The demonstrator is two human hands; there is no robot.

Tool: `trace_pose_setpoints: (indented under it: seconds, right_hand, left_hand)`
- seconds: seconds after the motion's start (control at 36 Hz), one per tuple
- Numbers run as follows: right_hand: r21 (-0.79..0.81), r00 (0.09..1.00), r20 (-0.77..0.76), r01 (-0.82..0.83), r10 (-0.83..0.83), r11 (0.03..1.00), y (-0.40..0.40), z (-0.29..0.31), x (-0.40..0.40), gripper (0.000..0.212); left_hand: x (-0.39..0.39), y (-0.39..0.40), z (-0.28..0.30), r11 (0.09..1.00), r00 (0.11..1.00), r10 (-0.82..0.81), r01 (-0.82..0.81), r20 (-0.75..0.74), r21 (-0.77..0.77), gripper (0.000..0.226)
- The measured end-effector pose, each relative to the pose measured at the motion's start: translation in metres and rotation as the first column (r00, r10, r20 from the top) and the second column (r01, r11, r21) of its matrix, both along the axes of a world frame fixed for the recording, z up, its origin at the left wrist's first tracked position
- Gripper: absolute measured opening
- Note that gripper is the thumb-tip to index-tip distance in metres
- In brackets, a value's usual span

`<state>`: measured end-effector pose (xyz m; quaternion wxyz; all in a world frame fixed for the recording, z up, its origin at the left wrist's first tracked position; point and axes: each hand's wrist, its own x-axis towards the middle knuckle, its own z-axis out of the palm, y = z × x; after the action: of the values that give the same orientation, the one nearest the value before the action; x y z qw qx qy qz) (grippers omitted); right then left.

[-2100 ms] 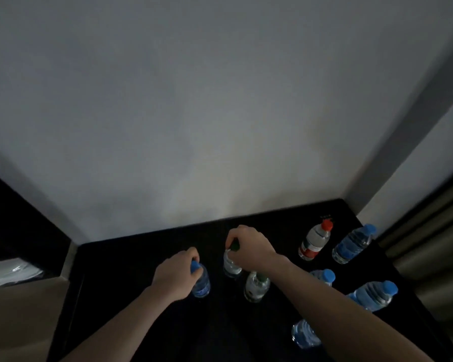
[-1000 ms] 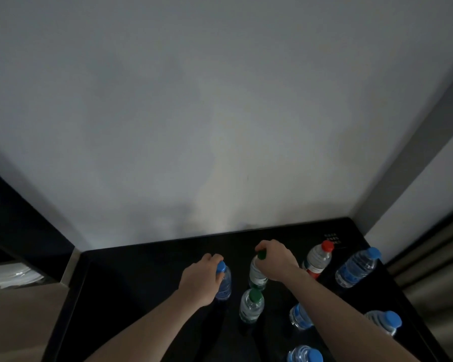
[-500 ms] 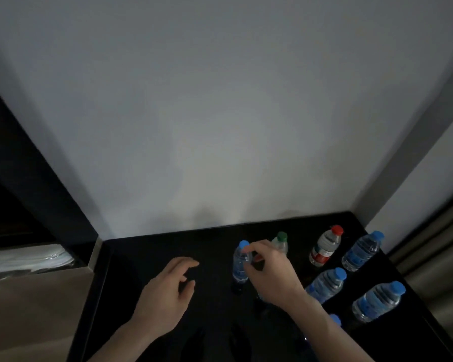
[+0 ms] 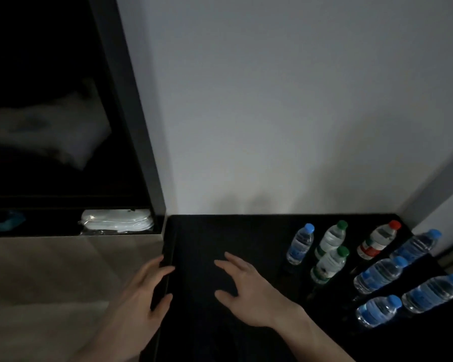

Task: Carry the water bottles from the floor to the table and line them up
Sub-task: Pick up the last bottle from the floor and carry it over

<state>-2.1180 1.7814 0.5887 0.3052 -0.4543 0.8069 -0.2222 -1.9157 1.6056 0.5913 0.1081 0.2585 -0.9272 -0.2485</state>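
Black tabletop (image 4: 220, 231) fills the lower middle of my view, set against a pale grey wall (image 4: 285, 100). Eight water bottles stand on its right part, all upright as far as the wide lens lets me judge. Nearest the bare middle is a blue-capped bottle (image 4: 300, 244); just right of it stand two green-capped bottles, the far one (image 4: 332, 237) and the near one (image 4: 330, 265), so close that they overlap in my view. Further right is a red-capped bottle (image 4: 378, 240) with a red and white label. Four more blue-capped bottles cluster toward the right edge: one at the back (image 4: 415, 246), one in the middle (image 4: 379, 275), and two at the front, (image 4: 378, 310) and (image 4: 433, 293). They form a loose group of rows, not a single line.

My hands hold nothing. My left hand (image 4: 139, 301) hovers over the table's left edge, fingers spread and relaxed, thumb toward the table. My right hand (image 4: 246, 293) is over the bare dark surface left of the bottles, fingers spread and slightly bent; I cannot tell whether it touches the top. Both hands are apart from each other and well clear of the bottles.

To the left, a dark shelf unit (image 4: 63, 126) holds a white wrapped bundle (image 4: 117, 222) and something blue (image 4: 9, 222) I cannot make out, above a beige panel (image 4: 50, 270).
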Motion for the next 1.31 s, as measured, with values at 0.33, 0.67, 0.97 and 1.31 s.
trace_pose_setpoints:
  seconds: [0.33,0.67,0.97,1.31]
  right_hand:
    - [0.048,0.928,-0.054,-0.367,0.370,0.929,-0.104,0.001,0.063,0.070]
    - [-0.001,0.693,-0.181,-0.710,0.698,0.704,-0.265,0.010,0.241,0.070]
    - [-0.085,0.604,-0.181,-0.796,0.776,0.600,-0.383,0.018,0.476,0.077]
    - [-0.090,0.556,-0.194,-0.830,0.808,0.550,-0.477,0.025,0.616,0.078]
  left_hand:
    - [0.130,-0.042,-0.004,0.928,0.914,0.372,-0.366,0.162,-0.063,0.084]
    - [0.340,-0.076,0.003,0.702,0.692,0.712,-0.701,0.120,-0.125,0.065]
    - [0.570,-0.128,0.020,0.548,0.538,0.836,-0.819,0.109,-0.168,0.076]
    - [0.724,-0.224,0.016,0.530,0.524,0.847,-0.827,0.086,-0.185,0.070]
